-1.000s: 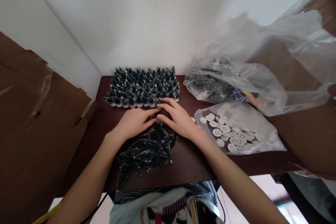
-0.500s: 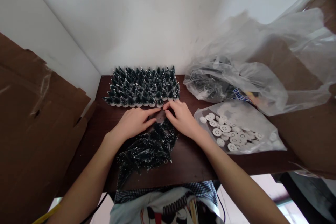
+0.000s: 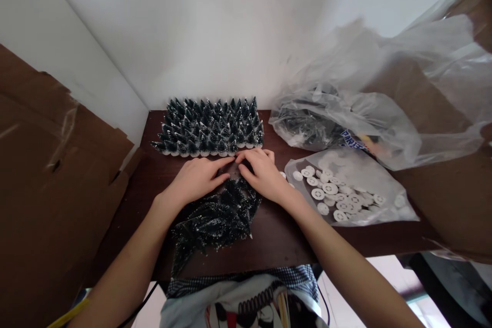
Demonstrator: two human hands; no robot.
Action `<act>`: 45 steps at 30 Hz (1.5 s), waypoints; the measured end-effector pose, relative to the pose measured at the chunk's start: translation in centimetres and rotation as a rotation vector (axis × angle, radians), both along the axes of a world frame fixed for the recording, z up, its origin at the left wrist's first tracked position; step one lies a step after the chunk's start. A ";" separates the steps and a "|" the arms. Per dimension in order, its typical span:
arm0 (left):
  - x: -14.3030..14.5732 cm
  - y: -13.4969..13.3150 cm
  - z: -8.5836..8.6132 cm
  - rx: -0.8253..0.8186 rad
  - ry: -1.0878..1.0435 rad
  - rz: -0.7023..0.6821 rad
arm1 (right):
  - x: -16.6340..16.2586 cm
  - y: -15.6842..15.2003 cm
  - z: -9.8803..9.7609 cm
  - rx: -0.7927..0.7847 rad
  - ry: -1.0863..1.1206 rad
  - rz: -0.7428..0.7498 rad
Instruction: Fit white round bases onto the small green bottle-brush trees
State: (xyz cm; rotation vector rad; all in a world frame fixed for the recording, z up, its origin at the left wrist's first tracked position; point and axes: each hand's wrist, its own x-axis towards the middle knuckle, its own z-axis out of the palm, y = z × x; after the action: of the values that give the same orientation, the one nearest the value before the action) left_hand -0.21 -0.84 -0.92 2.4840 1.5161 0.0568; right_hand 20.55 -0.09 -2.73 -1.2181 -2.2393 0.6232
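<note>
My left hand (image 3: 200, 177) rests low over the table, thumb and forefinger stretched apart with nothing between them. Across from it, my right hand (image 3: 262, 173) has its forefinger near the left fingertips and its thumb lower down, leaving a gap. Both forefingers reach the front edge of several rows of small dark green bottle-brush trees (image 3: 209, 125), upright and snow-tipped on white round bases. Whether the fingertips touch the nearest tree is unclear. Below my hands lies a loose pile of trees (image 3: 219, 215) on their sides, their bases not visible.
On the right, a clear plastic bag (image 3: 378, 174) holds several white round bases (image 3: 329, 188). Behind it sits a larger crumpled plastic bag (image 3: 315, 113) with dark contents. Cardboard boxes (image 3: 49, 164) flank the brown table (image 3: 277, 246), and a white wall (image 3: 223, 36) rises behind.
My right fingers have shifted slightly left, and the thumb and forefinger are further apart. The front tree by my fingertips sits closer to the row. My left hand has hardly moved.
</note>
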 end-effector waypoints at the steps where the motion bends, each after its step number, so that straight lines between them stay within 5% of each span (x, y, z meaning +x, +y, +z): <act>1: 0.0 0.0 0.0 -0.007 0.000 0.005 | 0.0 0.0 -0.1 0.001 -0.002 0.002; 34: -1.0 0.2 0.6 -0.043 -0.044 0.047 | 0.3 -0.3 0.5 0.011 0.004 0.020; 45: -0.6 -0.4 1.5 -0.088 -0.429 -0.137 | 4.0 0.1 3.4 -0.014 0.111 -0.047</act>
State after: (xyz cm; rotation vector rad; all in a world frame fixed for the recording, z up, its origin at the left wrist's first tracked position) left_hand -0.80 -1.20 0.61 2.3057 1.1443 0.4566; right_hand 24.52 -0.01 0.64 -1.2091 -2.1120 0.6722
